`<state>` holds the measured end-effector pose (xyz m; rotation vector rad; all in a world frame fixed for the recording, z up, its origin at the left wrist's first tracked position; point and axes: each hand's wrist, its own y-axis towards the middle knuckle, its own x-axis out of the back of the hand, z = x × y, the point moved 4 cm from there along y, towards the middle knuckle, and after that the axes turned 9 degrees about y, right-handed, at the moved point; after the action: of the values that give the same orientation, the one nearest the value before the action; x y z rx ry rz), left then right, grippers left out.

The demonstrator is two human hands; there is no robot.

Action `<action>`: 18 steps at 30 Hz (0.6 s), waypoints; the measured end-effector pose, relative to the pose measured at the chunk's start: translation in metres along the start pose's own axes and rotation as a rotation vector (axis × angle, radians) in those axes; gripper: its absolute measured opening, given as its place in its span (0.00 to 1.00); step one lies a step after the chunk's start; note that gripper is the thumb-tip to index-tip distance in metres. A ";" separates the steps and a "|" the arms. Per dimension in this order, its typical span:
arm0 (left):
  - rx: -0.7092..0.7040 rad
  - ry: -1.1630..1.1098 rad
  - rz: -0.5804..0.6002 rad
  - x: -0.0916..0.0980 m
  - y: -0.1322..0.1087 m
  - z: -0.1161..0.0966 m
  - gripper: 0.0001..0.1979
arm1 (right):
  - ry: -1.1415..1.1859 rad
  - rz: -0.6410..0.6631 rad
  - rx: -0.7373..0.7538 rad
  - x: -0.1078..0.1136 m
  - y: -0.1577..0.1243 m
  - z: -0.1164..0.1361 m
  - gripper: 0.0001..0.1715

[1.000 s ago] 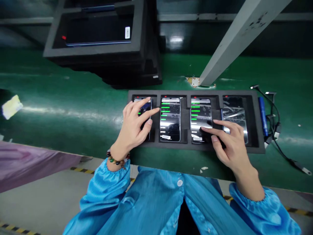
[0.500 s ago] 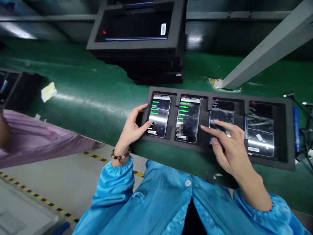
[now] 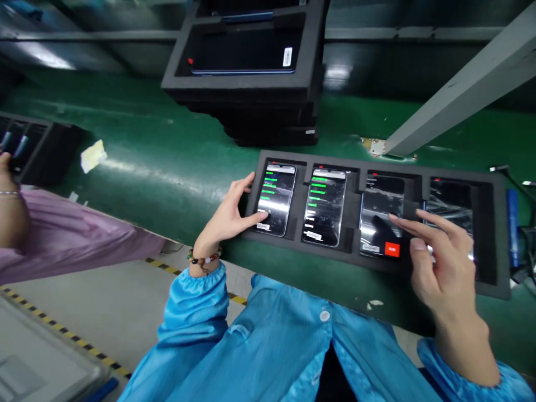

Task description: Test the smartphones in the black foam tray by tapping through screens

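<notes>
Several smartphones lie face up in the slots of a black foam tray [image 3: 352, 162]. The leftmost phone [image 3: 275, 195] and the second phone [image 3: 324, 206] show rows of green text on dark screens. My left hand [image 3: 230, 215] is open at the tray's left end, its thumb over the lower part of the leftmost screen. On the third phone [image 3: 381, 204] a red block shows at the lower right corner. My right hand [image 3: 446, 257], fingers apart and holding nothing, hovers between that screen and the rightmost phone [image 3: 452, 195], which it partly covers.
Behind stands a stack of black foam trays [image 3: 238, 86] with phones in the top one. A grey post [image 3: 452, 89] rises at right. A blue pen-like object [image 3: 512, 226] and cables lie beyond the tray. At left are a co-worker's hand [image 3: 6, 173], another tray [image 3: 50, 148] and yellowish paper [image 3: 93, 156].
My right hand has moved right, from the third phone toward the rightmost one. A red block now shows on the third screen. A co-worker's hand has come into view at left.
</notes>
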<state>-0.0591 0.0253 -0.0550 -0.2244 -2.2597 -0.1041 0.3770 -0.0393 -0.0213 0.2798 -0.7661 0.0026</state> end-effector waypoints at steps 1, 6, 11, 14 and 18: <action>-0.014 0.017 0.021 0.000 -0.003 0.000 0.53 | -0.002 -0.012 -0.019 0.002 0.000 -0.002 0.26; -0.008 0.016 0.012 -0.001 -0.004 -0.001 0.49 | -0.017 -0.107 -0.051 0.007 -0.001 -0.005 0.26; 0.035 -0.015 -0.042 -0.005 0.004 -0.004 0.44 | -0.038 -0.106 -0.093 0.002 -0.002 -0.011 0.24; 0.064 -0.039 -0.064 -0.007 0.009 -0.004 0.41 | -0.043 -0.124 -0.106 0.000 -0.003 -0.014 0.23; 0.091 -0.024 -0.090 -0.010 0.014 -0.008 0.36 | -0.044 -0.112 -0.097 0.000 -0.001 -0.014 0.23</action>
<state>-0.0442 0.0362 -0.0572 -0.0758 -2.2923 -0.0460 0.3872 -0.0365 -0.0311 0.2304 -0.7905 -0.1462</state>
